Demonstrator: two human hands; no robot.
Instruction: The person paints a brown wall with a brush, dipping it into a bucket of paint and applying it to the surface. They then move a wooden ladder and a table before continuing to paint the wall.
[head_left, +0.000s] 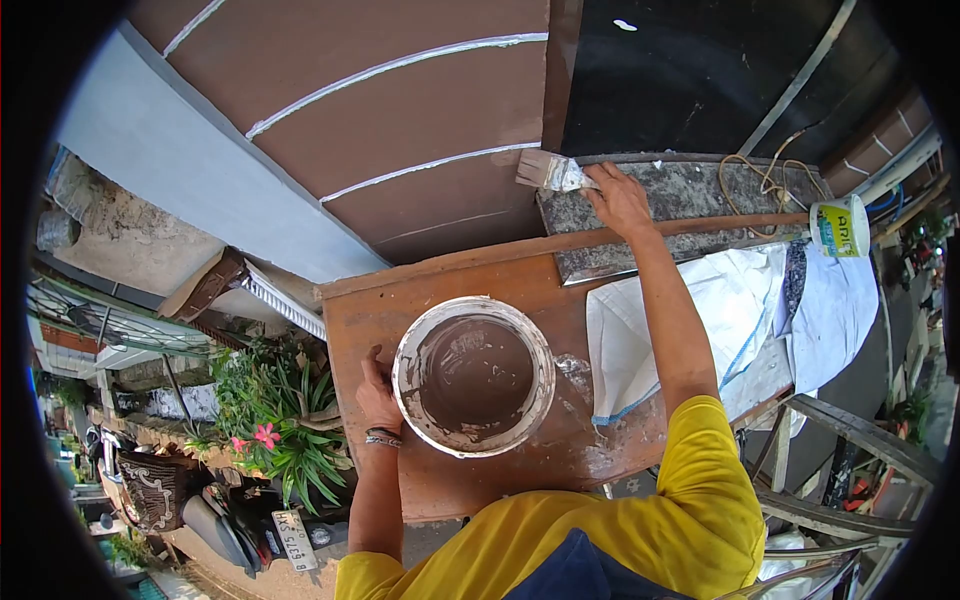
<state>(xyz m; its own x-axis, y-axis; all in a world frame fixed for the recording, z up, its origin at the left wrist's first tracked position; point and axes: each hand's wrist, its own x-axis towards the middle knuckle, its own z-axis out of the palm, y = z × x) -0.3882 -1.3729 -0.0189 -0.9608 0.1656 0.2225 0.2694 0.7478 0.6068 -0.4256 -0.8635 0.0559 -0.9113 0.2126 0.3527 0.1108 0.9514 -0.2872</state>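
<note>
Left hand point(377, 392) fingers partly behind bucket point(473, 375); brush point(547, 171) handle hidden in right hand point(618, 198) (bristles visible).

top: yellow short-sleeved shirt point(690, 500) | front: dark blue cloth point(585, 570) at chest | left wrist: 1 patterned band point(382, 438) | forearms: bare, no gloves

Light: bright, even daylight over everything I look down on.
Shadows: soft and short; a faint one under my right arm on the desk point(450, 290).
Glare: the white sack point(720, 300) washes out in places.
Distortion: strong fisheye, straight edges bow, black corners ring the view.
Focus: centre sharp; the plants point(280, 420) at the rim smear slightly.
</note>
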